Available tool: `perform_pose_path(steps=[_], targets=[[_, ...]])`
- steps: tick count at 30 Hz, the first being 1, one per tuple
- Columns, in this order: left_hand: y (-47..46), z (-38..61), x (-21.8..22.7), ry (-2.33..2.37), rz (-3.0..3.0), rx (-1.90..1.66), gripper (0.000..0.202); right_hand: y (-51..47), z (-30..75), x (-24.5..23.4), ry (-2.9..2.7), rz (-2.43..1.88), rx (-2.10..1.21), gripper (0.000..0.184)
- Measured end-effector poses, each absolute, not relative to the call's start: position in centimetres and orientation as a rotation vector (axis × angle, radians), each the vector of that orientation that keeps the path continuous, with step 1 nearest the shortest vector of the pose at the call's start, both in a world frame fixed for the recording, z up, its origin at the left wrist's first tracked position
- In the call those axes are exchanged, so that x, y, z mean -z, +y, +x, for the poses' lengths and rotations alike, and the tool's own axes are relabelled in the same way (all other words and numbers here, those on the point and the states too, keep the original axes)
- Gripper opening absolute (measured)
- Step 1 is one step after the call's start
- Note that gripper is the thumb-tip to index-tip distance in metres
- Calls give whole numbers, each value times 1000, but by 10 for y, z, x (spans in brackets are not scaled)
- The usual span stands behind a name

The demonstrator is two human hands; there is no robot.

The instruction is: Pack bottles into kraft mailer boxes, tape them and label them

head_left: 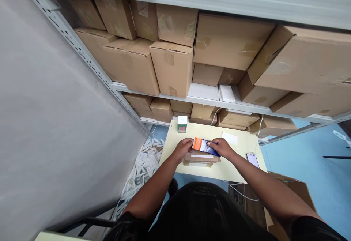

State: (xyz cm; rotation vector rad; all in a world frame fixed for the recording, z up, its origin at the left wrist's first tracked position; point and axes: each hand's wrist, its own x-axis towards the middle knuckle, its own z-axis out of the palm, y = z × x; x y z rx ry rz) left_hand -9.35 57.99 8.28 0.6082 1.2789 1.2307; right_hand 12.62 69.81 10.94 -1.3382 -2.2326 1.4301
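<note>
Between my two hands is a flat packet (204, 146), orange at its left end, pale in the middle and dark blue at the right. My left hand (183, 149) pinches the orange end. The dark blue end lies in my right hand (221, 147), its thumb on top. Just below the packet a small taped cardboard box (201, 158) sits on the pale yellow table (170, 149); whether the packet touches it I cannot tell. A small green and white box (182, 124) stands upright at the table's far left.
A phone (252, 160) with a white cable lies at the table's right, and a white sheet (229, 138) near its back. Shelves of cardboard boxes (171, 67) rise behind. White paper strips (142, 164) litter the floor at left. An open carton (293, 189) stands at lower right.
</note>
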Motion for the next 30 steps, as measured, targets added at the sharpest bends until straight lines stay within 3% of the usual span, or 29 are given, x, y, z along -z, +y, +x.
perform_pose_path(steps=[16,30], targets=[[560,-107,-67,1607,515,-1318,20,715,128,-137,-2464,-1424,-1417,65],[572,-91,2,1910,576,-1187,17,707,118,-145,-2721,-1577,-1105,61]])
